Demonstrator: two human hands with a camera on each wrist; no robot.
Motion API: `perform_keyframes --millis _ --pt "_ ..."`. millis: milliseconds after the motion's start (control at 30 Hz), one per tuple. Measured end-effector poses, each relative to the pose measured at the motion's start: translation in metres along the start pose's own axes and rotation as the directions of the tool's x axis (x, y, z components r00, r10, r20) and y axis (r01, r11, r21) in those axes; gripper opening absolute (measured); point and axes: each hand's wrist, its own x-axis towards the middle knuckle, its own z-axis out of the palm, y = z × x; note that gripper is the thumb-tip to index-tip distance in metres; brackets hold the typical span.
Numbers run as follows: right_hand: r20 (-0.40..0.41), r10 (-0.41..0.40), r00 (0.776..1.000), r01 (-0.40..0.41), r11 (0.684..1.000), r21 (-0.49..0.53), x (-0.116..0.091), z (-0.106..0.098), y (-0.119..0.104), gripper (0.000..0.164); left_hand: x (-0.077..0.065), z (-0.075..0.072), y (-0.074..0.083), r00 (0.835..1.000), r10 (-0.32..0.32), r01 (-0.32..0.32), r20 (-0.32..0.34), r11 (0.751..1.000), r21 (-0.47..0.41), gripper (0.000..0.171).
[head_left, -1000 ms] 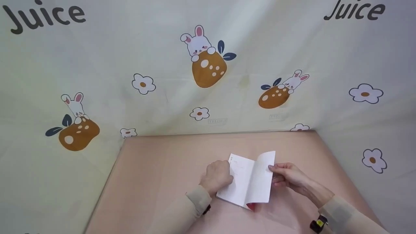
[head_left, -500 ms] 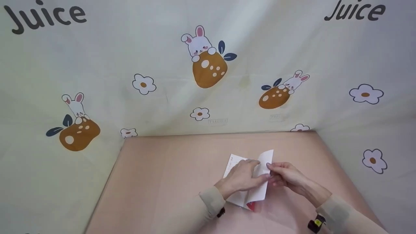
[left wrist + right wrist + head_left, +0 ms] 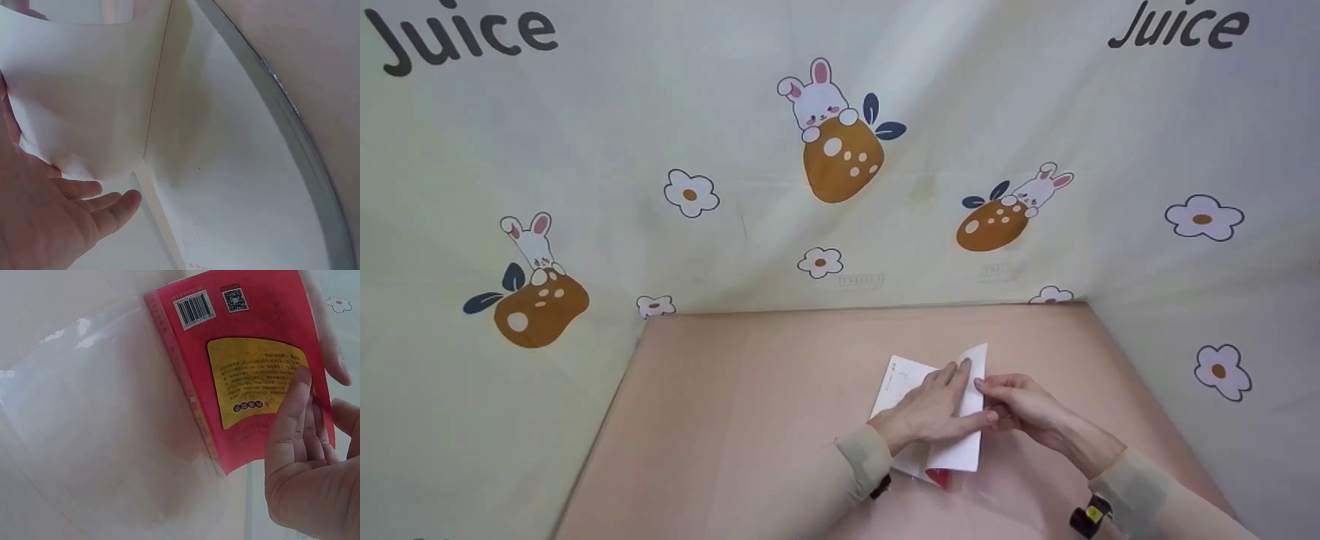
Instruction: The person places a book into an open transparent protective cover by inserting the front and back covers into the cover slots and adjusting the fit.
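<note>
A red-covered paperback book [image 3: 900,379] lies open to white pages, its right part [image 3: 967,442] raised off the table. My left hand [image 3: 928,409] lies across that raised page with fingers extended; in the left wrist view the loosely spread fingers [image 3: 115,216] are at the page's edge. My right hand [image 3: 1031,409] pinches the raised part's outer edge, thumb on the page side. Behind, its fingers [image 3: 301,402] support the red back cover [image 3: 194,346], which bears a barcode and a yellow panel. A clear plastic sheet [image 3: 101,399] spreads out beside the book's spine.
The book is on a pink tabletop [image 3: 720,397]. A pale fabric backdrop [image 3: 735,112] with printed rabbits, fruit and flowers surrounds it at the back and both sides. Each wrist wears a black band [image 3: 1089,517].
My left hand has moved right from the left page's edge onto the raised right part, its fingers straightening. The right hand keeps its grip, and the raised part has tilted slightly more upright.
</note>
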Motion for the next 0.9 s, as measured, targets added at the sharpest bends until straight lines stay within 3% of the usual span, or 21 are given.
perform_keyframes --millis 267,467,600,733,900 --pt "-0.004 -0.005 1.000 0.005 1.000 -0.026 0.0006 0.0003 -0.0004 0.027 0.0039 0.0023 0.0001 0.997 0.082 -0.082 -0.005 0.996 0.021 0.097" --pt "-0.094 -0.029 0.995 0.017 0.991 -0.129 -0.0011 0.0033 -0.0028 0.029 0.0051 0.0031 -0.0028 0.997 0.074 -0.075 0.016 0.996 0.046 0.093" --pt "-0.148 -0.082 0.986 0.049 0.975 -0.215 -0.0017 0.0042 -0.0027 0.040 0.0049 0.0051 -0.0041 0.998 0.049 -0.051 0.031 0.997 0.066 0.094" --pt "-0.186 -0.150 0.971 0.075 0.930 -0.359 -0.0048 0.0039 -0.0002 0.047 0.0048 0.0074 -0.0037 0.999 0.005 -0.010 0.051 0.996 0.086 0.096" --pt "-0.247 -0.251 0.936 0.062 0.808 -0.586 -0.0063 0.0043 0.0039 0.038 0.0058 0.0091 -0.0030 0.997 -0.033 0.026 0.064 0.994 0.103 0.098"
